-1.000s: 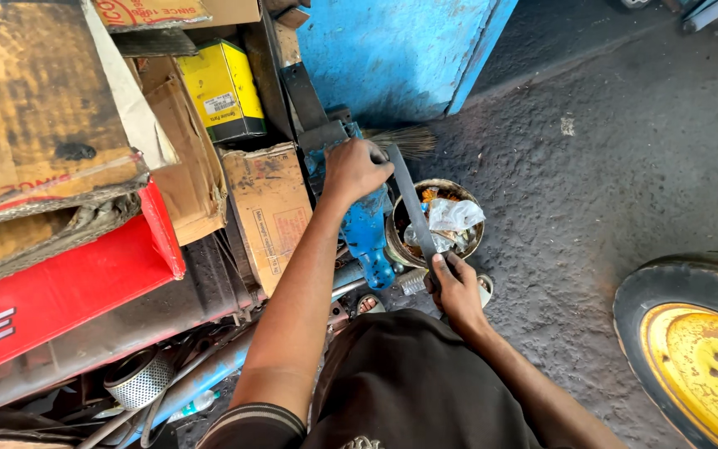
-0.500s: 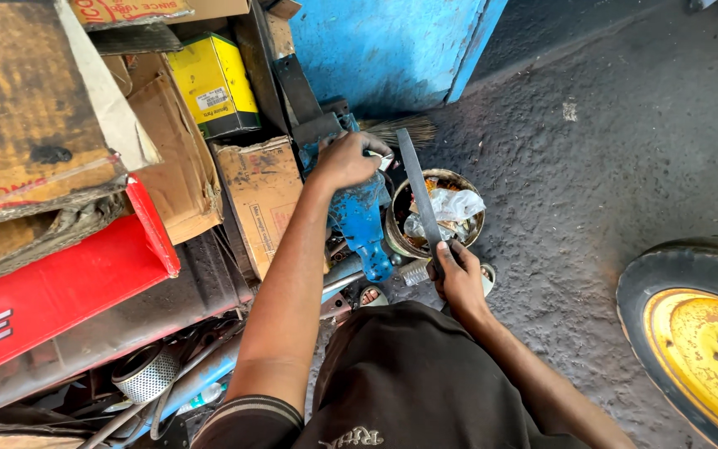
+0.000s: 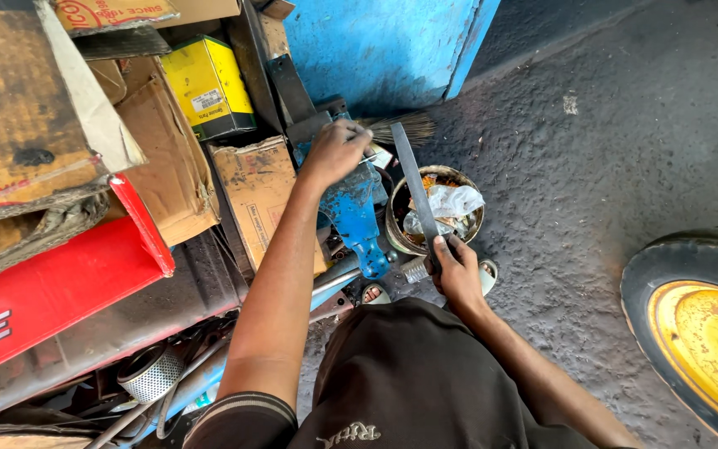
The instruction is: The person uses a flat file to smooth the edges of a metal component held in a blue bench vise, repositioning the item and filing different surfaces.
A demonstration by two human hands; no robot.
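Note:
My left hand (image 3: 336,150) is closed over the top of a blue bench vise (image 3: 357,216), apparently on a small metal part there. My right hand (image 3: 456,270) grips the near end of a long flat metal file (image 3: 413,179), which points away from me past the vise. Just right of the vise sits a round rusty tin (image 3: 409,241) holding crumpled plastic and scraps. My dark trousered knee fills the bottom of the view.
Cardboard boxes (image 3: 251,195), a yellow tin box (image 3: 208,87) and a red panel (image 3: 51,287) crowd the left. A blue wall (image 3: 376,46) stands behind the vise. A tyre with a yellow rim (image 3: 700,320) lies at right on the grey ground. Pipes and a metal filter lie at lower left.
The view has shifted slightly. My right hand and the file have stayed by the tin, and my left hand remains on the vise top, with the file now tilted a little more upright.

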